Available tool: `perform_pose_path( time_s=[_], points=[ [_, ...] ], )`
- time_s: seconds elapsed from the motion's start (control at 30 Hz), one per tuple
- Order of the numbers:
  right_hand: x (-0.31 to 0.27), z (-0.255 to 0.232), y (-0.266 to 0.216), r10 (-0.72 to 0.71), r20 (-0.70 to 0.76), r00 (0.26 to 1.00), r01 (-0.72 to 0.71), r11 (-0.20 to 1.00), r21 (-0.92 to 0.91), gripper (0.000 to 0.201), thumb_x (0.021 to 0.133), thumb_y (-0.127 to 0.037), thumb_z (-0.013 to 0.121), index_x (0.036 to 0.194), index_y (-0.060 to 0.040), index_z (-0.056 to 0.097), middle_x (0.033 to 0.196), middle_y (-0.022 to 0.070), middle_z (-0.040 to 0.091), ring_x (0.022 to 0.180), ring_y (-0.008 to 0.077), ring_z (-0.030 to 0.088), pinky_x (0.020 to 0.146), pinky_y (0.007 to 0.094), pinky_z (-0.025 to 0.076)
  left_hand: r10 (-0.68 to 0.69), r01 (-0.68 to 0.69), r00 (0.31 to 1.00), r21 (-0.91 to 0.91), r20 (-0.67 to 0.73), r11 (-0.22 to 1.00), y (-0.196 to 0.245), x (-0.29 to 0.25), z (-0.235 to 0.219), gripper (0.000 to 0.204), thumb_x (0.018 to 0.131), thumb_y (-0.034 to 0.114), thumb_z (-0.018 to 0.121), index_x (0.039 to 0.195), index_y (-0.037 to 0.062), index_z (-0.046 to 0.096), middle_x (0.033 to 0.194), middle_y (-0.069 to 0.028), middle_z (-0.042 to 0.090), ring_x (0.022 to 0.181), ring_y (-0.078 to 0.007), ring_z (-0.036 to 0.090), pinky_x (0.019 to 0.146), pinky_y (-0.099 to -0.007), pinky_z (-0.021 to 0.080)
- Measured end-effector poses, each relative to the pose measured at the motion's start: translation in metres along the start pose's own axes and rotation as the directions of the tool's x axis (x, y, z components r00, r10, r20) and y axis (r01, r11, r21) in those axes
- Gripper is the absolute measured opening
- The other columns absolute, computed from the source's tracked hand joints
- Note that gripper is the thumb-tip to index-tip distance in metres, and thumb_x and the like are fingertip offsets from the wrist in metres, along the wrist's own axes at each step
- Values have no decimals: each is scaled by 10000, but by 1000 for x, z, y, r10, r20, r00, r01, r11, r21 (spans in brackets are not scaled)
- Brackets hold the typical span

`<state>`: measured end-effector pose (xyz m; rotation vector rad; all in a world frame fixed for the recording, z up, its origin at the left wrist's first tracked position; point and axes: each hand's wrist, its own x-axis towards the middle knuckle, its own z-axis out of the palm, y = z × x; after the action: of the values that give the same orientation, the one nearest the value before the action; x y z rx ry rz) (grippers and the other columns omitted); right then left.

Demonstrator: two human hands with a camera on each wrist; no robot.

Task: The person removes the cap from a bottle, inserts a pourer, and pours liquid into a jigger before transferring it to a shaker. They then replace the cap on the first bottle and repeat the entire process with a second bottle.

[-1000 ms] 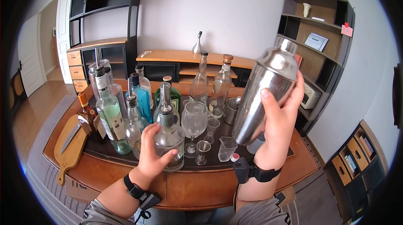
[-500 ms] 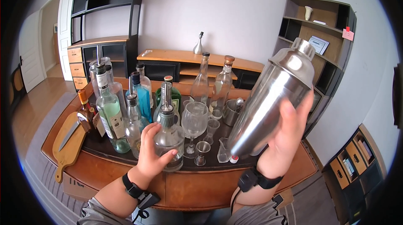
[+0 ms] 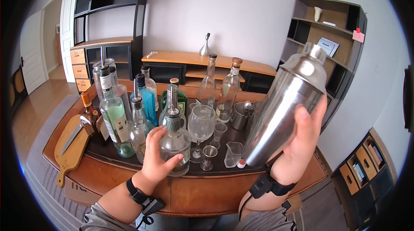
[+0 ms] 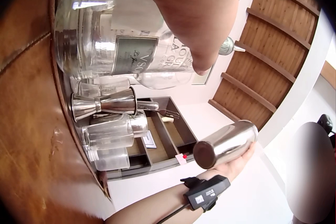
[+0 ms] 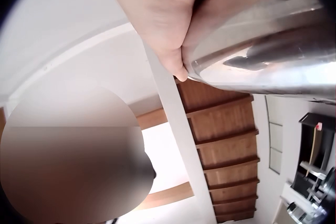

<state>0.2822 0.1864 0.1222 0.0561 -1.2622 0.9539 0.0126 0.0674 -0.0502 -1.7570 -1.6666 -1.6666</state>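
Note:
A steel cocktail shaker [image 3: 286,106] is raised over the right side of the table, its capped top leaning right and away from its base. My right hand [image 3: 307,134] grips it low on its right side; the right wrist view shows that hand [image 5: 163,19] wrapped against the shiny shaker wall [image 5: 262,50]. At the table's front, my left hand [image 3: 157,157] holds a clear glass bottle [image 3: 179,142] with a metal pourer, thumb across its front. The left wrist view shows this bottle's label [image 4: 135,55] under the hand. Beside it stand a stemmed glass [image 3: 201,123] and a steel jigger [image 3: 209,157].
Several bottles stand at the left and back, among them a blue bottle [image 3: 148,101] and a green-tinted bottle [image 3: 115,121]. A knife [image 3: 71,139] lies on a wooden board [image 3: 67,162]. A small clear pitcher [image 3: 233,155] and a steel cup [image 3: 238,116] are near the shaker.
My right hand has carried the shaker to the right and slightly lower, tilting it more. The left hand has stayed at the bottle.

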Motion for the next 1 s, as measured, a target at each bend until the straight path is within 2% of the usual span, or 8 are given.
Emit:
perform_pose_path(
  time_s=[0.03, 0.17, 0.3, 0.43, 0.57, 0.7, 0.83, 1.0],
  points=[
    [-2, 5, -2, -9, -29, 1000, 9, 1000, 8, 841, 795, -119, 784, 1489, -44, 315, 1364, 122, 498, 1209, 207, 518, 1038, 357, 417, 2, -2, 1000, -5, -3, 1000, 0, -1, 0, 869, 684, 199, 877, 1391, 34, 398, 1407, -223, 405, 1286, -386, 437, 1087, -452, 380],
    [4, 16, 7, -62, -153, 986, -7, 911, -413, 941, 751, -258, 827, 1491, -4, 304, 1360, 112, 503, 1218, 217, 526, 1048, 375, 419, 11, -11, 1000, -7, 2, 1000, 1, 0, 0, 868, 684, 185, 875, 1392, 33, 397, 1406, -222, 405, 1287, -384, 439, 1087, -453, 380],
    [-4, 6, -6, 12, 45, 999, -14, 999, 40, 843, 795, -80, 770, 1491, -23, 298, 1352, 117, 506, 1207, 203, 516, 1054, 350, 405, 11, -11, 1000, -1, -2, 1000, 2, 1, 0, 864, 684, 177, 873, 1392, 34, 397, 1403, -221, 407, 1284, -384, 442, 1086, -454, 381],
    [4, 18, 6, -40, -156, 987, -18, 935, -353, 969, 737, -213, 836, 1503, -9, 279, 1366, 128, 493, 1218, 219, 527, 1041, 363, 434, -11, 11, 1000, 0, 12, 1000, 1, 0, -1, 861, 683, 175, 872, 1389, 35, 401, 1402, -221, 407, 1283, -388, 442, 1086, -455, 382],
    [-3, 2, -7, 2, 20, 1000, -2, 1000, -11, 844, 806, -65, 760, 1500, -33, 281, 1363, 119, 489, 1212, 206, 515, 1059, 360, 408, -8, 8, 1000, -1, 0, 1000, 2, 0, -1, 855, 682, 176, 872, 1385, 34, 405, 1401, -222, 408, 1282, -390, 443, 1085, -455, 383],
    [5, 10, 6, -35, -169, 985, -31, 928, -371, 975, 740, -196, 836, 1505, -5, 264, 1365, 120, 491, 1235, 219, 513, 1054, 361, 420, -17, 17, 1000, 4, 6, 1000, 4, -2, -1, 855, 681, 177, 873, 1384, 36, 406, 1400, -225, 408, 1280, -391, 444, 1082, -456, 386],
    [-7, 7, -13, 51, 46, 998, -54, 997, 58, 873, 795, -97, 776, 1508, -41, 275, 1370, 118, 489, 1236, 210, 501, 1063, 361, 407, 7, -7, 1000, 1, -7, 1000, 2, 0, -1, 861, 680, 177, 874, 1388, 39, 405, 1401, -225, 407, 1280, -390, 445, 1082, -455, 388],
    [0, 14, -1, 43, -91, 995, -71, 941, -330, 888, 777, -93, 786, 1506, -35, 281, 1393, 116, 483, 1245, 207, 500, 1068, 359, 397, -13, 13, 1000, 5, 2, 1000, 5, -1, -1, 862, 682, 180, 877, 1389, 40, 404, 1403, -223, 407, 1277, -387, 449, 1081, -455, 389]
  ],
)
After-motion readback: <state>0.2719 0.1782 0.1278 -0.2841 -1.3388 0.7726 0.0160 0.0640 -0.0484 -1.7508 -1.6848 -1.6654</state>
